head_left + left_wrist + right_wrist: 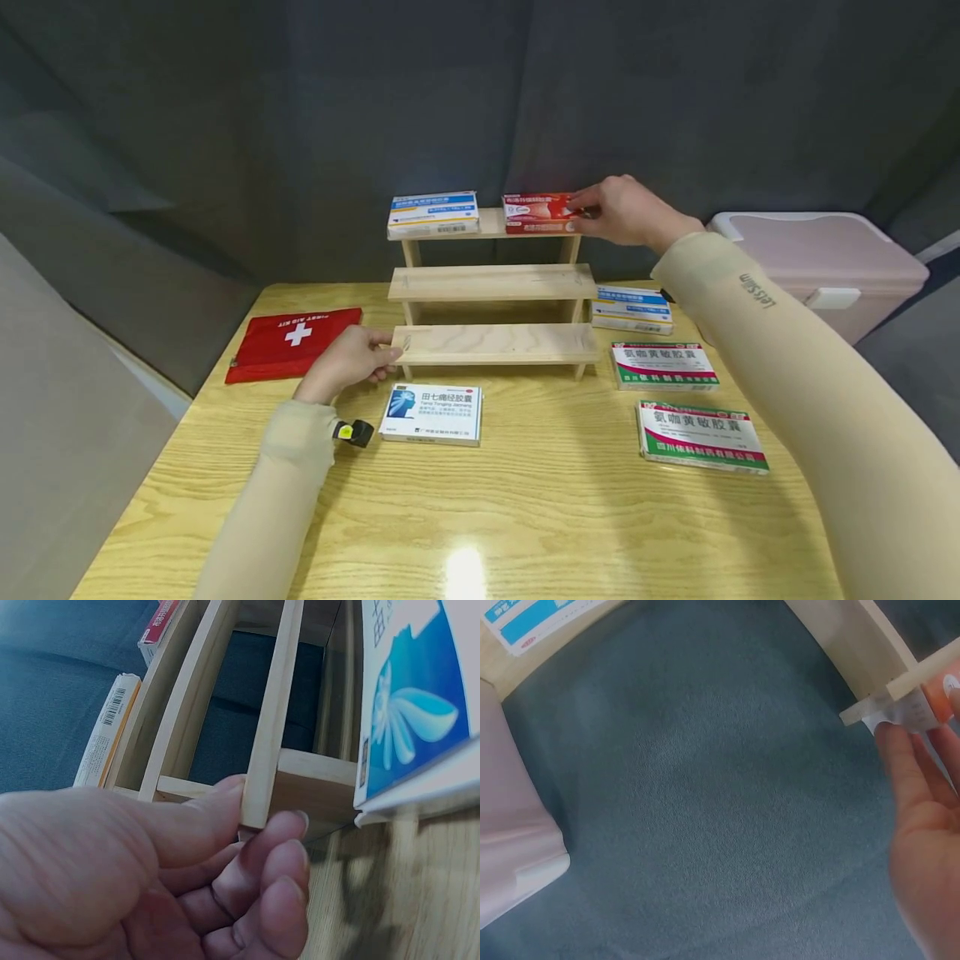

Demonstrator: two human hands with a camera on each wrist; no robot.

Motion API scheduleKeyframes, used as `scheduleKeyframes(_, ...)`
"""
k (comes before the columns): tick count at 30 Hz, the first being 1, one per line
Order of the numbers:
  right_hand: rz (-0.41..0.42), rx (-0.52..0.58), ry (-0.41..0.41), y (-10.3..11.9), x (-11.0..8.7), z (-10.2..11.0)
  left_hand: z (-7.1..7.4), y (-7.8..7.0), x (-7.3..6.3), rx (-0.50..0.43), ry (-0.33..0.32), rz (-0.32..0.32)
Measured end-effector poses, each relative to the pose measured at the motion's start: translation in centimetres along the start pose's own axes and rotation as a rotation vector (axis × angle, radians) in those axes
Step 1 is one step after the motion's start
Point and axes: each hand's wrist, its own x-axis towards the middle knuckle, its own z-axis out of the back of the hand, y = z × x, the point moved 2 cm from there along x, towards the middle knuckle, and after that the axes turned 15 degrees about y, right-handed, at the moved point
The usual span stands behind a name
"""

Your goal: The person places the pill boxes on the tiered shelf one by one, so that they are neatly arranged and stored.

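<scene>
A three-tier wooden shelf (pixel 491 283) stands at the back of the table. My left hand (pixel 347 364) pinches the left end of its lowest board (pixel 271 742) between thumb and fingers. Up at the top tier, my right hand (pixel 630 210) grips the right end of a red medicine box (pixel 534 214), which sits on that board's right part. In the right wrist view, the fingers (pixel 907 769) lie against the box's end, most of the box being out of frame. A blue-and-white medicine box (pixel 432 215) rests on the top tier's left part.
Before the shelf lies a white-and-blue capsule box (pixel 435 414). A red first aid pouch (pixel 281 354) is at left. Right of the shelf are another blue-and-white box (pixel 632 310) and two green-and-white boxes (pixel 663 365), with a pink lidded case (pixel 817 258) behind.
</scene>
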Motion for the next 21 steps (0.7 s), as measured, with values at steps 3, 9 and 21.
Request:
scheduleKeyframes(3,0.004,0.016,-0.043,0.0,0.0,-0.3,0.0,0.0,0.1,0.001,0.001,-0.002)
scheduleKeyframes(9,0.007,0.043,-0.111,-0.3,0.2,-1.1,0.1,-0.1,0.4,0.008,0.001,-0.005)
scheduleKeyframes(21,-0.026,0.066,-0.114,0.0,0.2,-1.2,0.1,-0.2,0.2,0.03,0.0,-0.004)
